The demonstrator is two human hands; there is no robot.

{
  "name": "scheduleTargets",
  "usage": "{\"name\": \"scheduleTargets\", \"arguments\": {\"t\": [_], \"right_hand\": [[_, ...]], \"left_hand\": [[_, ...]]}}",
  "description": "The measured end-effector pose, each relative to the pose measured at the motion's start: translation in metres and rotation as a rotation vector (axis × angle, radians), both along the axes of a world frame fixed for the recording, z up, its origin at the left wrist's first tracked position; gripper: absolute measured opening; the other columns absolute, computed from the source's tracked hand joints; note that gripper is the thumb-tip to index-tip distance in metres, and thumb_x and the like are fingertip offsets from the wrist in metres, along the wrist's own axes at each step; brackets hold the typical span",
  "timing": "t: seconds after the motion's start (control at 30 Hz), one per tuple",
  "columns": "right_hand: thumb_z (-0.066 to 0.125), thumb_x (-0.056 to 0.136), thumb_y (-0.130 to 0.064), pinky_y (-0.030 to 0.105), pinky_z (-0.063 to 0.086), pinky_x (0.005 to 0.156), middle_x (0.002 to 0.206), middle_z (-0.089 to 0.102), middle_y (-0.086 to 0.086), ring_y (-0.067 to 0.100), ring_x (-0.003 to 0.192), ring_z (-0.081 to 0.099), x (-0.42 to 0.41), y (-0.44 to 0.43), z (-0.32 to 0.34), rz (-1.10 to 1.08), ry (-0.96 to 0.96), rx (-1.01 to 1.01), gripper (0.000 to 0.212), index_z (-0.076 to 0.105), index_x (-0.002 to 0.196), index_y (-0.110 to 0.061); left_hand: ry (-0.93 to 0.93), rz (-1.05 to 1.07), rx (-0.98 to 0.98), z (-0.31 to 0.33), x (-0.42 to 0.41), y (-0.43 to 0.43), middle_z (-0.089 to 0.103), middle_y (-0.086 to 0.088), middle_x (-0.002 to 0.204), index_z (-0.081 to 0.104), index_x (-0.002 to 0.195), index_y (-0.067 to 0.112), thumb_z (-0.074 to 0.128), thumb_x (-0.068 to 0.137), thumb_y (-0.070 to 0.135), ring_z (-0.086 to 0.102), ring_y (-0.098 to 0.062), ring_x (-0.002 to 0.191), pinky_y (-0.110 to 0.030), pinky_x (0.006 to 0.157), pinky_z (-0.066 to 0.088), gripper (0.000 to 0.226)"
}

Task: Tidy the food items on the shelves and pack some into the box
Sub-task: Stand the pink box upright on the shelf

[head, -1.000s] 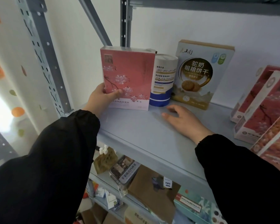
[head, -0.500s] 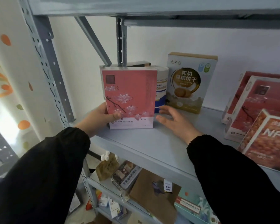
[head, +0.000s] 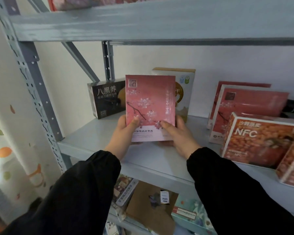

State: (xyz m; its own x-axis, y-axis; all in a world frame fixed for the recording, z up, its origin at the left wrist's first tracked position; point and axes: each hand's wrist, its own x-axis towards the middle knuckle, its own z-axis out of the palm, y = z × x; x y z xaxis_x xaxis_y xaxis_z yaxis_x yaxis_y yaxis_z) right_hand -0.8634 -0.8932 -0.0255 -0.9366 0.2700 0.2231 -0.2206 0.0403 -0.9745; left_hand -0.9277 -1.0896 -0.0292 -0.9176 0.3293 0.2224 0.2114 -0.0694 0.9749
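Note:
A pink box with a cherry-blossom print (head: 149, 106) is held upright just above the grey shelf (head: 95, 133), lifted clear of it. My left hand (head: 124, 133) grips its lower left corner, thumb on the front. My right hand (head: 176, 134) grips its lower right corner, thumb on the front too. Behind the pink box stand a black box with white characters (head: 107, 99) and a white biscuit box (head: 185, 92), partly hidden. The packing box is not in view.
More pink blossom boxes (head: 248, 106) and orange NFC boxes (head: 261, 139) lean at the right of the shelf. Another shelf (head: 143, 22) runs close overhead. A grey upright post (head: 32, 78) stands at the left. The lower shelf holds a brown packet (head: 148, 209) and other packages.
My right hand moved from the shelf surface onto the pink box. Both hands have lifted the box off the shelf and pulled it forward, uncovering the black box behind.

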Motion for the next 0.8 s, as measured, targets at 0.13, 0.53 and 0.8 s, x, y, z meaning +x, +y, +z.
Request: {"name": "scheduleTargets", "arguments": {"t": [0.13,0.53,0.8], "right_hand": [[0.082,0.072,-0.057,0.052,0.056,0.103,0.123,0.074,-0.004,0.018,0.111,0.073,0.002,0.004,-0.001,-0.067,-0.015,-0.015,0.060,0.056,0.123,-0.042],[0.066,0.097,-0.037,0.046,0.056,0.095,0.119,0.073,0.013,0.030,0.109,0.071,-0.001,0.002,0.003,-0.053,0.054,-0.189,0.033,0.064,0.120,-0.015],[0.063,0.091,-0.034,0.049,0.060,0.092,0.129,0.070,0.014,0.031,0.119,0.067,0.005,0.004,0.010,0.290,-0.039,-0.447,0.044,0.069,0.131,-0.016]], "left_hand": [[-0.007,-0.012,-0.014,-0.013,-0.001,0.008,0.072,-0.002,0.116,0.056,0.121,0.042,0.054,0.103,0.055,0.071,-0.021,0.100,-0.043,0.083,0.059,0.022],[0.077,0.009,-0.040,-0.020,-0.006,0.001,0.064,0.011,0.130,0.049,0.131,0.041,0.080,0.089,0.045,0.066,-0.006,0.113,-0.029,0.095,0.055,0.053],[0.033,-0.083,0.024,-0.021,-0.008,0.002,0.065,0.004,0.132,0.044,0.142,0.038,0.077,0.081,0.066,0.071,-0.016,0.110,-0.048,0.089,0.062,0.074]]}}
